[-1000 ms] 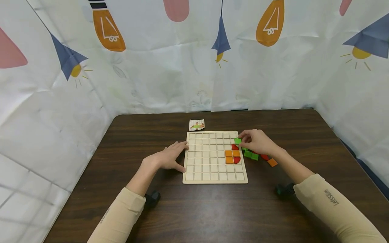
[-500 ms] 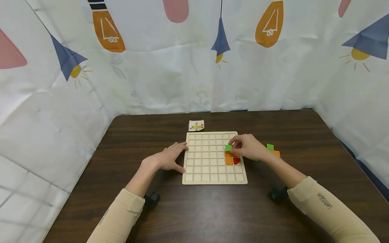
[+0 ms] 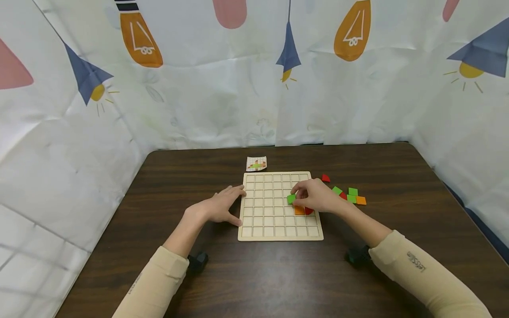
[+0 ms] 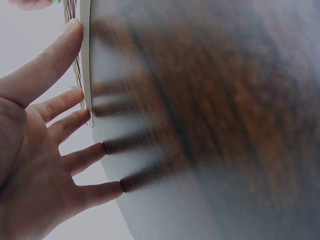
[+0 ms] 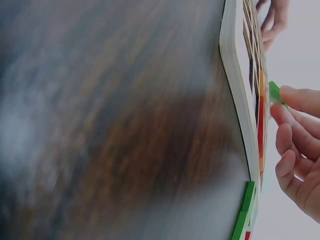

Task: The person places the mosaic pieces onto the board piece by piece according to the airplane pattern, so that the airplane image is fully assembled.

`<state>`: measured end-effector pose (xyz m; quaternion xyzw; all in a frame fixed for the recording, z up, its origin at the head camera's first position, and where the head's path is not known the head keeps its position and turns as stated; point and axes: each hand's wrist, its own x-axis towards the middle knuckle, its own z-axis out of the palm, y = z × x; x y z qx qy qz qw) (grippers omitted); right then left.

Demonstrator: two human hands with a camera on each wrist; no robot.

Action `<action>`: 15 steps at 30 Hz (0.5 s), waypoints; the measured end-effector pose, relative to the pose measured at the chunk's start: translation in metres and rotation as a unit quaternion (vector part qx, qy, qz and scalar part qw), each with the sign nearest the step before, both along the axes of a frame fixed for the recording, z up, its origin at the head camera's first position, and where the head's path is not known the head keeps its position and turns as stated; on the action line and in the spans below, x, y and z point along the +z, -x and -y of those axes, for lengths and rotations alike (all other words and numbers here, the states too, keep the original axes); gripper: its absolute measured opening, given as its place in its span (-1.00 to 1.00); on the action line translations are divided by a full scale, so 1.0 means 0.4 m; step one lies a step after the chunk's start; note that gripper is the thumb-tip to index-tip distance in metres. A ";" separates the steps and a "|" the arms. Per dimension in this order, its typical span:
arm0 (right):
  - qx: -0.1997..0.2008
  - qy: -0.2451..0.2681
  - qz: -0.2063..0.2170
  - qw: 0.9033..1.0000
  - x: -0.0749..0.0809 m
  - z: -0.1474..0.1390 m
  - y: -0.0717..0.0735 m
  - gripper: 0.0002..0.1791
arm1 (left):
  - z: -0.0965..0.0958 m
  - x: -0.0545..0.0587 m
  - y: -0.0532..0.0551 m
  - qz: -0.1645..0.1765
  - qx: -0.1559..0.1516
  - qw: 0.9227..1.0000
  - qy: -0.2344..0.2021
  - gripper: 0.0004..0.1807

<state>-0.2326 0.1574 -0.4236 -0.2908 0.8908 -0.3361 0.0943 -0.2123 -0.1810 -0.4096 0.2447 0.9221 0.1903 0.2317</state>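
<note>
A pale wooden grid board (image 3: 263, 216) lies on the dark table. My left hand (image 3: 221, 206) rests at its left edge, fingers spread, with thumb and fingertips at the rim in the left wrist view. Between thumb and forefinger my right hand (image 3: 317, 196) pinches a green square tile (image 3: 291, 198) over the board's right half. In the right wrist view the green tile (image 5: 276, 94) is held just above the board's surface. An orange tile (image 3: 299, 210) and a red rounded tile (image 3: 308, 211) sit in the grid below that hand, which hides the other tiles there.
Loose tiles lie right of the board: several green ones (image 3: 352, 191), an orange one (image 3: 361, 200) and a red one (image 3: 325, 178). Behind the board is a small pattern card (image 3: 256, 164). A printed cloth (image 3: 222, 101) hangs behind the table.
My right hand has carried the green tile leftward from the board's right edge and slightly toward me, uncovering loose tiles on the right. My left hand has stayed in place.
</note>
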 end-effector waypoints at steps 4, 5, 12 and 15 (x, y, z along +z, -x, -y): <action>0.003 -0.001 -0.005 1.000 -0.003 0.009 -0.002 -0.77 | -0.001 0.002 0.000 0.001 -0.001 1.000 -0.001 -0.07; 0.003 -0.001 -0.005 1.000 -0.003 0.011 -0.002 -0.77 | -0.001 0.002 0.001 0.000 -0.001 1.000 -0.001 -0.07; 0.010 0.000 -0.006 1.000 -0.006 0.026 -0.001 -0.77 | 0.001 -0.001 0.001 -0.005 -0.003 1.000 0.002 -0.07; 0.011 -0.001 -0.003 1.000 -0.005 0.031 -0.002 -0.76 | 0.001 -0.001 0.000 -0.004 -0.002 1.000 0.002 -0.06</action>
